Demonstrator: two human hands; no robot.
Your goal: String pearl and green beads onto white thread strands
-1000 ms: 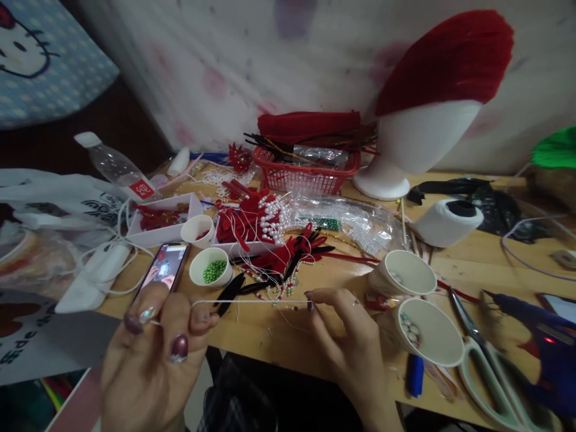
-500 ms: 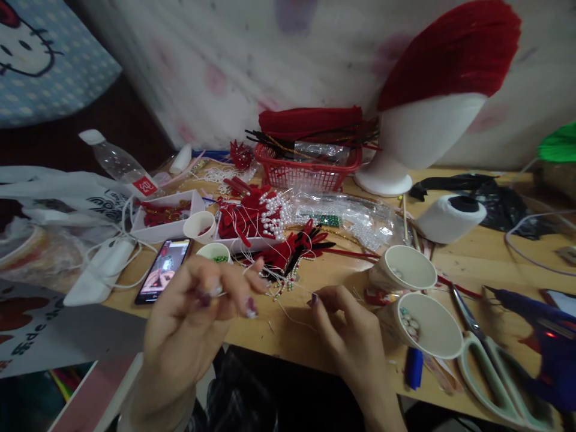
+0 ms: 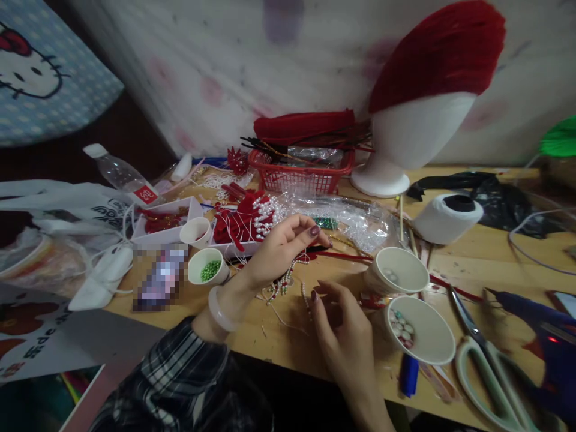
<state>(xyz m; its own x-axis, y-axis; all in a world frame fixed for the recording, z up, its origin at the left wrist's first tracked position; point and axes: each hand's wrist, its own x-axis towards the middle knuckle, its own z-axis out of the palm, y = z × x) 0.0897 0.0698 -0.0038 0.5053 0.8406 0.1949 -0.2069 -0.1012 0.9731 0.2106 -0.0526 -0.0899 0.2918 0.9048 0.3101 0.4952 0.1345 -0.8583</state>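
Observation:
My left hand reaches across the table over a bundle of red and black fuzzy stems, most of it hidden behind the hand. Its fingers are bent, with the thumb near the fingertips, and what they grip is hidden. Close to the front edge, my right hand is closed, thumb against curled fingers. A short string of small beads runs beside its thumb tip and appears held there. More bead strings lie under my left wrist. Left of that wrist stands a cup of green beads.
Two paper cups with beads, scissors and a blue glue gun sit at right. Behind are a red basket, a white foam head and a thread cone. A phone lies left.
My left hand has moved right and forward, from in front of the green bead cup to over the stem bundle. The right hand stays nearly in place.

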